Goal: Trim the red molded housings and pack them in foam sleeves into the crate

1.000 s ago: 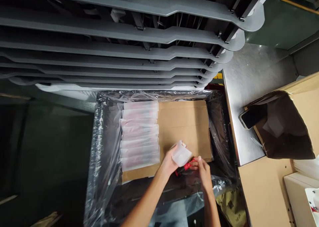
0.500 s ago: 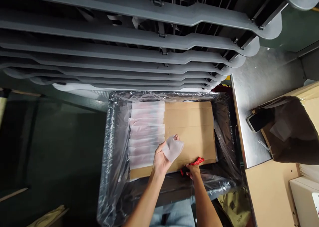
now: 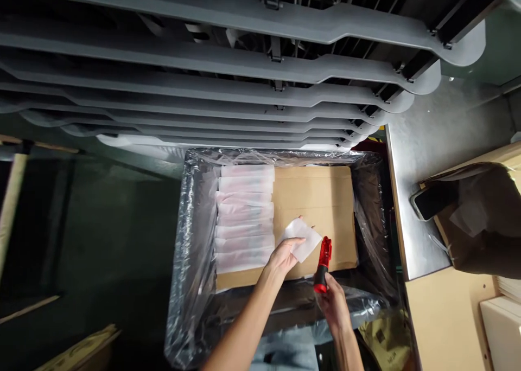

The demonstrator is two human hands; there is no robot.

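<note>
My left hand [image 3: 286, 254] is closed on a small white translucent bag [image 3: 304, 240], its thumb lying across the front. In my right hand [image 3: 334, 301] is a red and black stick-shaped piece [image 3: 324, 262], held by its dark lower end with the red end pointing up; its exact kind I cannot make out. The two items are close together but apart, above a brown cardboard sheet [image 3: 313, 194] inside a bin. On the sheet's left side lies a column of several white wrapped packets [image 3: 245, 213], with reddish contents showing through.
The dark bin [image 3: 179, 284] has a clear plastic liner. Grey slatted racks [image 3: 244, 94] overhang its far side. To the right stand a metal table [image 3: 415, 197], a phone [image 3: 431, 202] and an open carton [image 3: 480, 246] with a white bag inside.
The red and black piece has swung from lying slanted to nearly upright, lifted by my right hand. My left hand has turned the white bag and moved right as the view shifted.
</note>
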